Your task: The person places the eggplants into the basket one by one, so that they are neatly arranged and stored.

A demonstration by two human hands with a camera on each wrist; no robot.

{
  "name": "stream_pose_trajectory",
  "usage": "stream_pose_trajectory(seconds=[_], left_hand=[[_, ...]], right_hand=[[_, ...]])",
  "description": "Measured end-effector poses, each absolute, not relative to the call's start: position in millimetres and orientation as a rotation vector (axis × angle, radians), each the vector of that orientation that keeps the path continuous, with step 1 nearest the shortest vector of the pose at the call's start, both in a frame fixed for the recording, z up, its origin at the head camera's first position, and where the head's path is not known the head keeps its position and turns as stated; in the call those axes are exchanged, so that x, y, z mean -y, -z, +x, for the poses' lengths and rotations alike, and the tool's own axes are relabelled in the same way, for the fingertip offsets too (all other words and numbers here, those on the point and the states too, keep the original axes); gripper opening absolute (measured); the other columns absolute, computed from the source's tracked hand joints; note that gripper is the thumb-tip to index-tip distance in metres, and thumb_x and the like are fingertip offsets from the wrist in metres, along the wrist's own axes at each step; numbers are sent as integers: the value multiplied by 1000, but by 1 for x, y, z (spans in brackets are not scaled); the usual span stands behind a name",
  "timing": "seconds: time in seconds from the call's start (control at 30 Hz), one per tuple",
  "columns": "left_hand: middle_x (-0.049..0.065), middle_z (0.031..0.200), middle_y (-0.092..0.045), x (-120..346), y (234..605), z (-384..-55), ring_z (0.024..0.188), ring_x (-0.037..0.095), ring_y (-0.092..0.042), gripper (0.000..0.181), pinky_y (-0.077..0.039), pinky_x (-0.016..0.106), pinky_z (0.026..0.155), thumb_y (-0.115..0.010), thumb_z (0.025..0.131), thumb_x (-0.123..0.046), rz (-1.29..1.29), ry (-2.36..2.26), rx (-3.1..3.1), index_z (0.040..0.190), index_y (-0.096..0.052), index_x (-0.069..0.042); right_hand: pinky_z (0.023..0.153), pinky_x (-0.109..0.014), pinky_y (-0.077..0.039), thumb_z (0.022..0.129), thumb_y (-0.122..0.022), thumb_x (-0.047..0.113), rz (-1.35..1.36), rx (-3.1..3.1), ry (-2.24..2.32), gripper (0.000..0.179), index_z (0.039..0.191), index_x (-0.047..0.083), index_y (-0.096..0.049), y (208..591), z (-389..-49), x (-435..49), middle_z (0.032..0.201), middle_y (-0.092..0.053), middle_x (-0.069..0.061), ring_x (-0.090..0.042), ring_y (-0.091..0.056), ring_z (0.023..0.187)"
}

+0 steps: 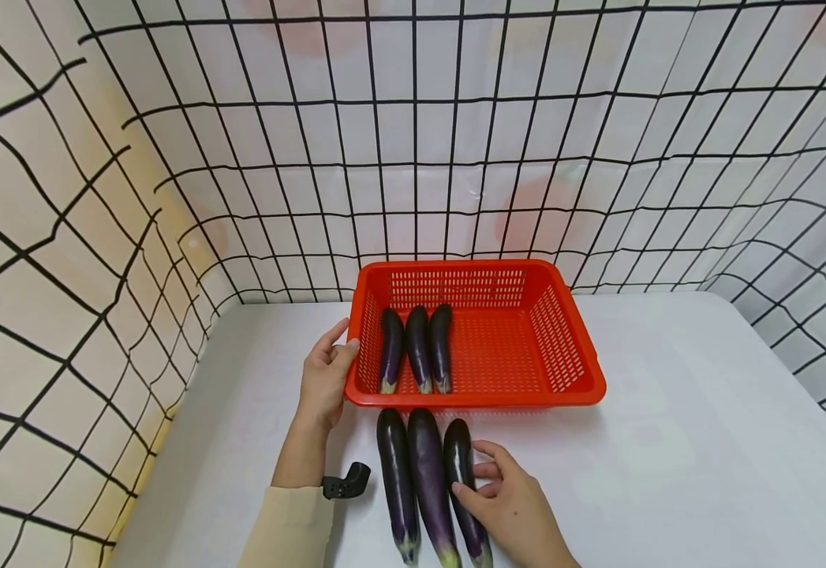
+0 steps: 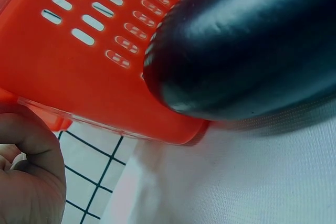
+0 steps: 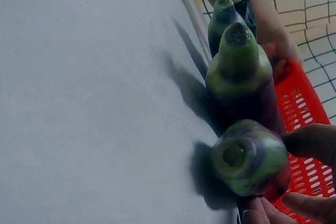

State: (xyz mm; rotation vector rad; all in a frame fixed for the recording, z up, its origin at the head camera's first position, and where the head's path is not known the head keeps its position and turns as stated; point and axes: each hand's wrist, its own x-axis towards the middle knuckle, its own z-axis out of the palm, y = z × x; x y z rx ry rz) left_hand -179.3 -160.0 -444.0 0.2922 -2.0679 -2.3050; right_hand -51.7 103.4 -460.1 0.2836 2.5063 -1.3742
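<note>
Three dark purple eggplants lie side by side on the white table in front of the red basket (image 1: 576, 386): a left one (image 1: 398, 489), a longer middle one (image 1: 429, 473) and a right one (image 1: 461, 457). My right hand (image 1: 515, 505) holds the right eggplant, thumb over its top and fingers along its right side. In the right wrist view its green stem end (image 3: 247, 158) shows between thumb and fingers. At the basket's left rim, my left hand (image 1: 323, 383) grips the edge with thumb and fingers. Inside the basket, at its left, lie three more eggplants (image 1: 418, 347).
Black wire grid panels (image 1: 413, 158) rise behind the table and along both sides. The white table surface (image 1: 668, 442) stretches to the right of the basket. A black wrist device (image 1: 347, 481) sits on the left wrist beside the left eggplant.
</note>
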Motion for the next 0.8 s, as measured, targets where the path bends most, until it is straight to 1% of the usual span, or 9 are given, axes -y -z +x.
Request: stream_pose_trajectory(seconds=[0.17, 0.37, 0.53, 0.63, 0.8], left_hand=[[14, 102, -62, 160, 444, -179, 90, 27, -72, 48, -64, 32, 77, -60, 103, -25, 290, 2311, 2060, 150, -50, -28], [16, 103, -62, 160, 444, -179, 92, 29, -72, 48, -64, 36, 81, -60, 103, -25, 289, 2317, 2051, 150, -51, -28], [15, 101, -62, 160, 444, -179, 88, 26, -72, 48, -64, 35, 79, -61, 103, -26, 292, 2313, 2052, 149, -51, -27], [14, 99, -62, 159, 444, -179, 85, 24, -71, 48, -64, 34, 78, -61, 103, -24, 291, 2314, 2043, 150, -51, -26], [12, 98, -62, 159, 442, -180, 83, 21, -71, 48, -64, 32, 75, -60, 103, -20, 281, 2332, 2009, 150, -51, -21]], right_hand=[[71, -33, -55, 80, -86, 40, 285, -2536, 1345, 66, 137, 20, -59, 460, -52, -102, 104, -72, -1, -10, -64, 81], [71, -34, -56, 80, -86, 40, 297, -2543, 1317, 67, 137, 18, -59, 459, -54, -102, 104, -73, -2, -11, -65, 81], [70, -34, -55, 80, -86, 38, 295, -2535, 1327, 66, 137, 18, -59, 459, -54, -103, 104, -73, -2, -11, -65, 81], [72, -34, -56, 80, -86, 36, 307, -2516, 1350, 65, 137, 19, -59, 459, -53, -104, 105, -73, -3, -12, -66, 82], [72, -33, -55, 80, -86, 33, 320, -2446, 1408, 67, 139, 17, -58, 458, -53, -106, 105, -72, -4, -14, -65, 83]])
